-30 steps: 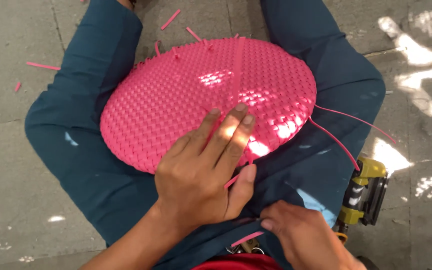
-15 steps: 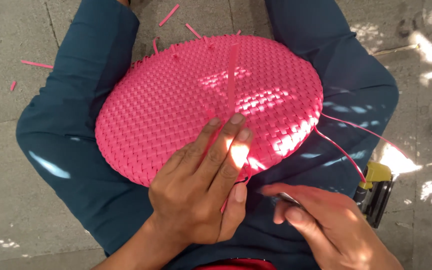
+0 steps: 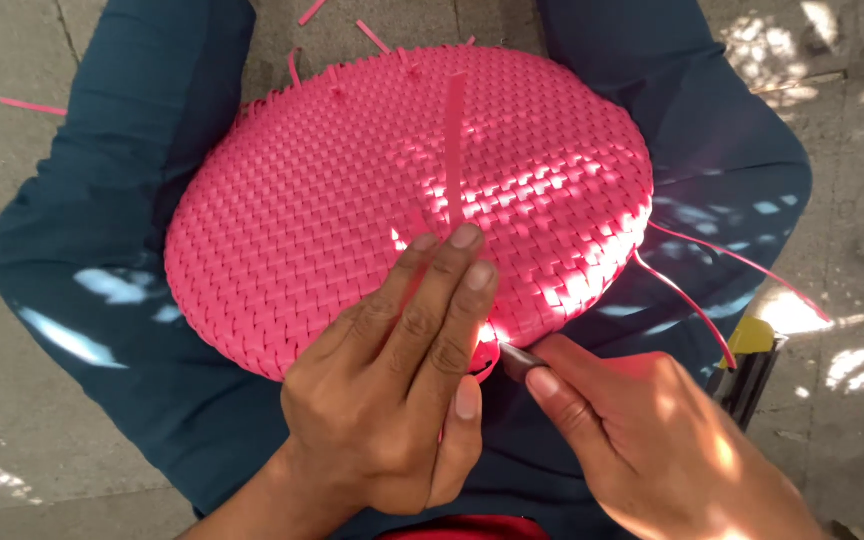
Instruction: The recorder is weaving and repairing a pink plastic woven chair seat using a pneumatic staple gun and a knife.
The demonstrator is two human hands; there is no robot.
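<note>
Woven disc (image 3: 352, 200) of pink plastic strip is lying across the lap, resting on both dark teal trouser legs (image 3: 112, 300) of the seated person, near edge toward the body.

Weave is looking close to finished: the plaited face is reading tight and even across almost the whole round, rim curved and closed along the left and right. What is left shows at the margins. Short strip ends (image 3: 337, 70) are sticking out along the far edge, untrimmed. One loose flat strip (image 3: 454, 150) is standing up over the middle of the disc. Two long thin strands (image 3: 697, 300) are trailing off the right rim toward the floor.

Left hand (image 3: 392, 400) is lying flat, fingers together, pressing the near edge of the disc. Right hand (image 3: 642, 440) is pinching a small dark tool (image 3: 520, 360), its tip pointing at the rim just beside the left thumb; what kind of tool, cannot tell.

Off-cuts (image 3: 32, 105) of pink strip are lying on the concrete floor (image 3: 12, 60). A yellow-and-black object (image 3: 752, 360) is sitting by the right knee, mostly hidden.
</note>
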